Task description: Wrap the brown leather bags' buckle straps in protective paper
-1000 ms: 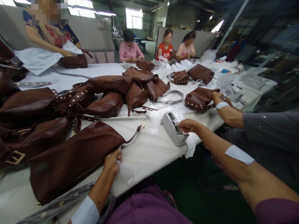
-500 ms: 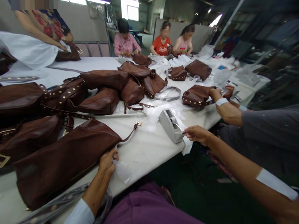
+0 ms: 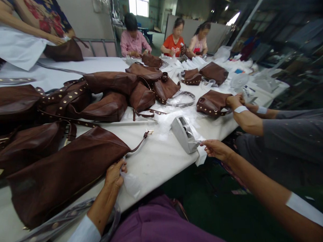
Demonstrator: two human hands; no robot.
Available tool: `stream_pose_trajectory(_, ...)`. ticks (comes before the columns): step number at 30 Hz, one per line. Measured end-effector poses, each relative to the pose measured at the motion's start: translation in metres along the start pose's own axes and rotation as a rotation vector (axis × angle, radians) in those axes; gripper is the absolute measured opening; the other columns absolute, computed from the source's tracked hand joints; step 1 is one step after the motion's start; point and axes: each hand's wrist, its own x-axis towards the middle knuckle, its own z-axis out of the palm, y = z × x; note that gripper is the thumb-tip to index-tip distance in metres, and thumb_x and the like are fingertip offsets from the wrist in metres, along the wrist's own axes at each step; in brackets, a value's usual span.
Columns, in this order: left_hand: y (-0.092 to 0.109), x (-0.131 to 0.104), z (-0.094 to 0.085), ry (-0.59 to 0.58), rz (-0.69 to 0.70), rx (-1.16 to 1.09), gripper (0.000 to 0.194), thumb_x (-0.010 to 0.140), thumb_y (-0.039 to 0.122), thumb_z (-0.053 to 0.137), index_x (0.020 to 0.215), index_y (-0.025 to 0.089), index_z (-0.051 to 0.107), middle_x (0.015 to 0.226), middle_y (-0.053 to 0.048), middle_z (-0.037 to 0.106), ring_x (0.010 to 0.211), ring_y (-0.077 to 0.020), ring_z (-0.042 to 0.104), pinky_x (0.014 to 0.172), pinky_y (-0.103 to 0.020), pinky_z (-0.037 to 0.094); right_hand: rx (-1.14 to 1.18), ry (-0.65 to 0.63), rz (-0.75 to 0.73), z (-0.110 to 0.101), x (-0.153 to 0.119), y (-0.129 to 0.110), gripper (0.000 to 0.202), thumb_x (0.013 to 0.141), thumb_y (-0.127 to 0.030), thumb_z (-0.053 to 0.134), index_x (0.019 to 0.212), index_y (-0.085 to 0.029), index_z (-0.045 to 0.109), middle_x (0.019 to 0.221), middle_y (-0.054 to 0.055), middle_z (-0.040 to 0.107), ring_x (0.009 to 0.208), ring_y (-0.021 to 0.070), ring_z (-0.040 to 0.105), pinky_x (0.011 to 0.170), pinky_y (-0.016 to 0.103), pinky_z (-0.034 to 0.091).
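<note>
A large brown leather bag (image 3: 65,173) lies on its side on the white table at the near left. At its right end, my left hand (image 3: 115,173) is closed on a piece of clear plastic wrap (image 3: 131,183). The bag's short strap with a gold buckle (image 3: 149,132) points away to the right. My right hand (image 3: 215,148) is pinched on the end of the tape at the cutting edge of a grey tape dispenser (image 3: 183,135). A plastic-wrapped studded strap (image 3: 56,223) lies along the near edge, partly under my left forearm.
Several brown bags (image 3: 105,107) are heaped behind the large one. At the right, a co-worker's hands (image 3: 236,100) hold a smaller studded bag (image 3: 213,103). More people work across the table (image 3: 163,167), and its front edge runs diagonally below my hands.
My right hand has moved slightly right, its fingertips still at the dispenser's edge. The view has shifted a little. At the far left, the standing person's bag has moved left.
</note>
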Motion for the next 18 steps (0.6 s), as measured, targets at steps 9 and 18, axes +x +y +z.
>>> stream_pose_trajectory(9,0.000,0.000,0.001,0.008,0.015,-0.003,0.035,0.042,0.013,0.078,0.067,0.013,0.053,0.052,0.003,0.054,0.036,-0.0045,0.039,0.035,-0.017,0.027,0.081,0.074,-0.103,0.007,0.009,0.015,0.030,0.062,-0.034,0.075,0.080,-0.015,0.059,0.044,-0.007,0.041,0.036,0.0042,0.033,0.033,0.016,0.021)
stream_pose_trajectory(18,0.002,-0.005,0.005,0.044,0.012,0.006,0.036,0.041,0.013,0.078,0.067,0.013,0.053,0.052,0.004,0.053,0.036,-0.0041,0.040,0.035,-0.017,0.027,0.162,0.126,-0.180,0.017,0.013,0.031,0.031,0.058,-0.033,0.075,0.074,-0.018,0.053,0.046,-0.009,0.038,0.037,0.0038,0.030,0.033,0.016,0.020)
